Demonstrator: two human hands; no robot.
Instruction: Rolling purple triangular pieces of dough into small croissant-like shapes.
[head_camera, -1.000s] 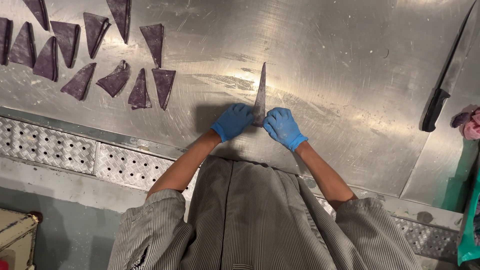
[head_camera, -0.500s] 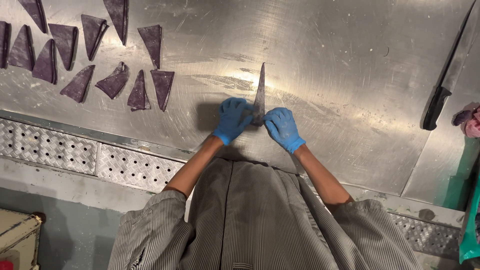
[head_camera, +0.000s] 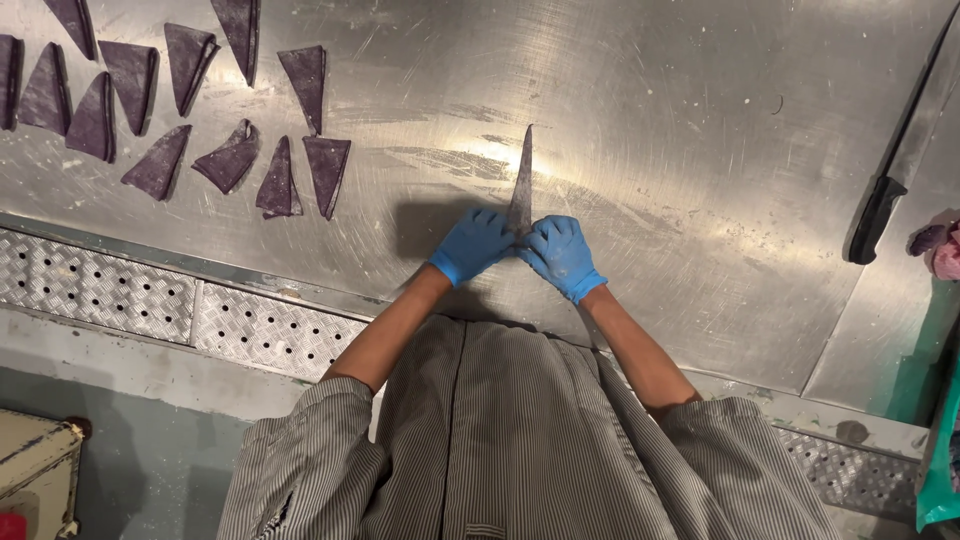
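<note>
gloves (head_camera: 560, 255): blue | folded triangles (head_camera: 232, 158): dark purple | worktop (head_camera: 680, 150): silver-grey, scuffed | jacket (head_camera: 520, 440): grey-and-white pinstriped | knife handle (head_camera: 873, 220): black

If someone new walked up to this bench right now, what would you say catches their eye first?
Probably the two blue-gloved hands, the left hand and right hand, pressing together on a narrow dark pointed dough piece at the middle of the steel table. Next, the purple dough triangles laid out at upper left, and a black-handled knife at the right edge.

Black-handled knife (head_camera: 893, 170) far right, pink cloth (head_camera: 938, 247) nr it, steel table (head_camera: 700, 150).
</note>
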